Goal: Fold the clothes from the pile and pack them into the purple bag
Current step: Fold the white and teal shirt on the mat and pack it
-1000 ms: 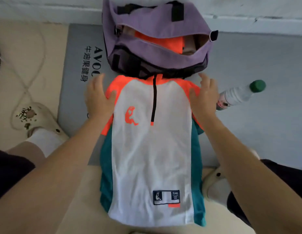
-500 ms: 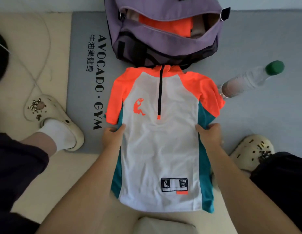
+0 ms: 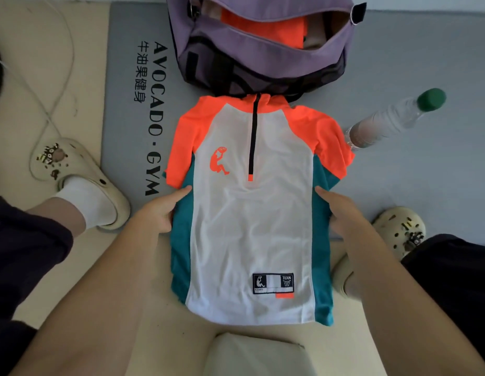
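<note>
White, orange and teal zip-neck shirt (image 3: 249, 213) lies flat at six o'clock of the purple fabric bag (image 3: 263, 47); your left hand (image 3: 157, 213) and right hand (image 3: 341, 213) pinch its teal side edges. Fold the sides inward next.

Jersey (image 3: 252, 226) flat below purple bag (image 3: 263, 47); left hand (image 3: 160, 213), right hand (image 3: 341, 213) pinch its sides.

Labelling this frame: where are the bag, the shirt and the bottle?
bag (image 3: 263, 54): head view, front purple panel.
shirt (image 3: 252, 226): head view, white middle panel.
bottle (image 3: 390, 122): head view, clear body.
</note>
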Available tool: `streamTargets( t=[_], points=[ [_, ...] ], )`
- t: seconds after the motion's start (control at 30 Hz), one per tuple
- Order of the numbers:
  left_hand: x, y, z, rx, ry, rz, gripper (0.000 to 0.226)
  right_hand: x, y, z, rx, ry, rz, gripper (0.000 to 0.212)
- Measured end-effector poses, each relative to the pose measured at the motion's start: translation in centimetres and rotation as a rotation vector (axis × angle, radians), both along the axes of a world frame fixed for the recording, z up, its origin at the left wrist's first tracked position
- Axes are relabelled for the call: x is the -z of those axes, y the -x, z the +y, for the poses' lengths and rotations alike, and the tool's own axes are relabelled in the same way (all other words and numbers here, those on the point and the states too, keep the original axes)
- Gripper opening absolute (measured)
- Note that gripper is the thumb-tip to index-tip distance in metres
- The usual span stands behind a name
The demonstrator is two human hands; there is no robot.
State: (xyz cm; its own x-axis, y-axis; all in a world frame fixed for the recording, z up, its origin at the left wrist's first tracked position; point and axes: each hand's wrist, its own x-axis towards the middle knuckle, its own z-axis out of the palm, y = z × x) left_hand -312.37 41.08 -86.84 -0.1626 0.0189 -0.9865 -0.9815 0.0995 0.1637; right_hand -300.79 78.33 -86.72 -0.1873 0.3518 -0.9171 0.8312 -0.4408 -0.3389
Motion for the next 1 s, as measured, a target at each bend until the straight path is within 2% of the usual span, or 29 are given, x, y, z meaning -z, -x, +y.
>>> streamTargets(
  t=[0.13, 0.2, 0.3, 0.37, 0.4, 0.43, 0.47, 0.53, 0.6, 0.63, 0.7, 0.73, 0.83, 0.87, 0.93, 1.0],
  points=[
    [-0.5, 0.7, -0.7, -0.145, 0.008, 0.252, 0.03, -1.0, -0.1, 0.7, 0.076, 0.015, 0.11, 0.014],
    [-1.1, 1.1, -0.9, -0.185, 0.07, 0.356, 0.016, -1.5, -0.3, 1.4, 0.068, -0.008, 0.21, 0.01],
    [-1.9, 1.7, -1.3, -0.095, 0.303, 0.48, 0.018, -2.6, -0.1, 2.6, 0.006, -0.173, 0.28, 0.019],
    [-2.7, 2.0, -1.2, -0.002, 0.483, 0.596, 0.019, -3.2, 0.5, 3.1, -0.08, -0.283, 0.279, 0.015],
    [-3.1, 2.2, -1.0, 0.006, 0.498, 0.642, 0.021, -3.5, 0.8, 3.3, -0.144, -0.338, 0.265, 0.009],
    [-3.5, 2.4, -0.8, 0.0, 0.458, 0.675, 0.029, -3.9, 1.1, 3.4, -0.191, -0.38, 0.265, 0.004],
    [-3.9, 2.6, -0.6, -0.018, 0.386, 0.689, 0.035, -4.3, 1.3, 3.4, -0.22, -0.394, 0.292, 0.011],
    [-4.6, 3.0, -0.3, 0.006, 0.264, 0.683, 0.029, -5.4, 1.7, 3.3, -0.222, -0.298, 0.405, 0.026],
    [-4.9, 3.3, -0.4, 0.088, 0.175, 0.682, 0.023, -6.1, 1.9, 3.3, -0.289, -0.181, 0.478, 0.029],
    [-4.9, 3.4, -0.4, 0.124, 0.145, 0.683, 0.025, -6.3, 1.9, 3.4, -0.369, -0.186, 0.476, 0.027],
    [-4.7, 3.7, -0.7, 0.193, 0.186, 0.693, 0.03, -6.5, 2.1, 3.6, -0.548, -0.358, 0.396, 0.023],
    [-4.6, 3.8, -0.9, 0.238, 0.277, 0.714, 0.028, -6.5, 2.1, 3.8, -0.617, -0.484, 0.346, 0.02],
    [-4.5, 3.5, -1.7, 0.483, 0.769, 0.762, 0.02, -6.5, 2.1, 3.6, -0.74, -0.764, 0.259, 0.01],
    [-4.6, 3.3, -1.7, 0.542, 0.872, 0.783, 0.02, -6.4, 2.2, 3.4, -0.763, -0.827, 0.259, 0.009],
    [-4.8, 3.2, -0.9, 0.61, 0.845, 0.916, 0.015, -6.3, 2.5, 2.5, -0.796, -0.909, 0.335, 0.008],
    [-5.1, 3.2, 0.7, 0.677, 0.677, 1.062, 0.015, -6.3, 2.9, 0.9, -0.836, -0.916, 0.457, 0.004]
  ],
)
